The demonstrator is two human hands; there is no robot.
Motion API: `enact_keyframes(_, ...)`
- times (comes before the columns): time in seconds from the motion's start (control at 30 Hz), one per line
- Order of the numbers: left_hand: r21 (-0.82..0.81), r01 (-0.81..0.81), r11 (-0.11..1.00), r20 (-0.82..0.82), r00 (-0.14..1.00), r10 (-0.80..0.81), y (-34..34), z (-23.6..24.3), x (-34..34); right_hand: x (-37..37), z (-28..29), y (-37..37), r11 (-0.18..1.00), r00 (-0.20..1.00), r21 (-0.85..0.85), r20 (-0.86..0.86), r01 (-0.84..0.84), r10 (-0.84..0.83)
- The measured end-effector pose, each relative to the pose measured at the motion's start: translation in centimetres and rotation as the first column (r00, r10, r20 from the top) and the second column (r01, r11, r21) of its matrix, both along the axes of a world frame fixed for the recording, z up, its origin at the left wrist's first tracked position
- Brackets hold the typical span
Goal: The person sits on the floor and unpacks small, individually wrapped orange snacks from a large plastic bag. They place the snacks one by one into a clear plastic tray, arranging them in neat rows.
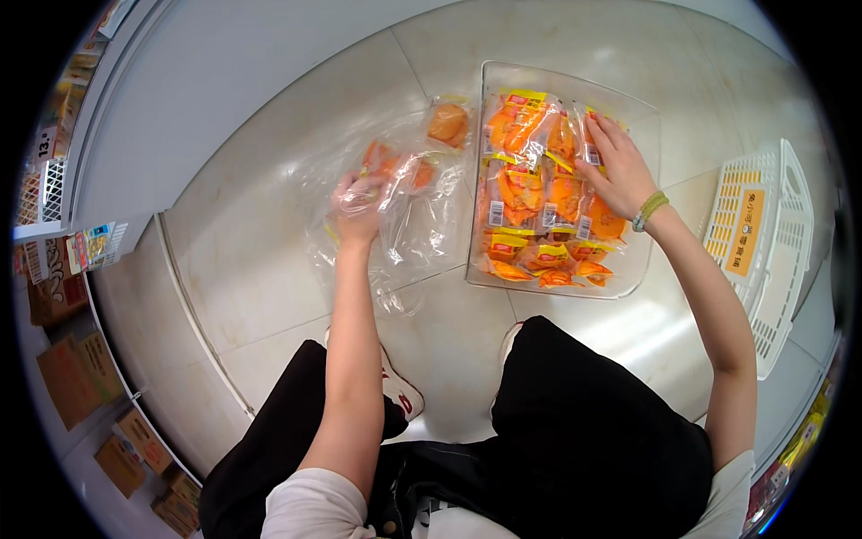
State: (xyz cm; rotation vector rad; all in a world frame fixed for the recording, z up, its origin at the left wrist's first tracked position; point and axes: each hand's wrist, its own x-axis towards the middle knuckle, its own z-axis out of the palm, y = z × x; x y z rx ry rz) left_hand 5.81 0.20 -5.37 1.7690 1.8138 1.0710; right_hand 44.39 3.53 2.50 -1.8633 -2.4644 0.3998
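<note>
My left hand (357, 202) reaches into a large clear plastic bag (409, 238) on the floor. The film blurs its fingers, so I cannot tell whether they grip a packet. Close to the fingertips lies an orange snack packet (382, 159), with another orange packet (417, 172) beside it. A loose-looking packet (448, 125) sits at the bag's far end. To the right, a clear plastic bin (639, 260) holds rows of orange snack packets (519, 193) with yellow tops. My right hand (621, 169) rests on the packets along the bin's right side, fingers stretched out.
A white slatted plastic basket (770, 296) with an orange label stands right of the bin. Grey shelving (206, 85) borders the left, with cardboard boxes (81, 377) lower down. My shoes (402, 386) are on the tiled floor (260, 296), close to the bag and bin.
</note>
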Motion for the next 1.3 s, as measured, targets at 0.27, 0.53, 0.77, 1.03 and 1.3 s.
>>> enact_keyframes(0.27,-0.155,-0.392,0.907,-0.295,0.894,0.336,-3.4,3.7,-4.7,-0.8,1.6,-0.4,0.993,0.993,-0.014,-0.014,-0.114,0.114)
enact_keyframes(0.53,-0.173,-0.429,0.886,-0.085,0.903,0.421,-4.0,4.7,-3.7,-4.9,4.5,-0.2,0.975,0.969,0.011,-0.103,-0.224,0.224)
enact_keyframes(0.77,-0.235,-0.321,0.918,0.595,0.699,0.397,-4.9,12.7,-5.5,-6.1,7.2,-1.6,0.962,0.925,0.123,-0.268,-0.246,0.271)
enact_keyframes(1.03,-0.045,0.425,0.904,0.825,0.526,-0.206,-3.4,18.0,2.5,-10.6,10.7,-4.7,0.654,0.395,-0.531,-0.845,-0.539,-0.36)
enact_keyframes(1.3,-0.378,0.062,0.924,0.387,0.917,0.097,-2.0,14.9,0.0,-8.3,7.5,-4.4,0.684,0.19,-0.721,-0.69,-0.106,-0.698)
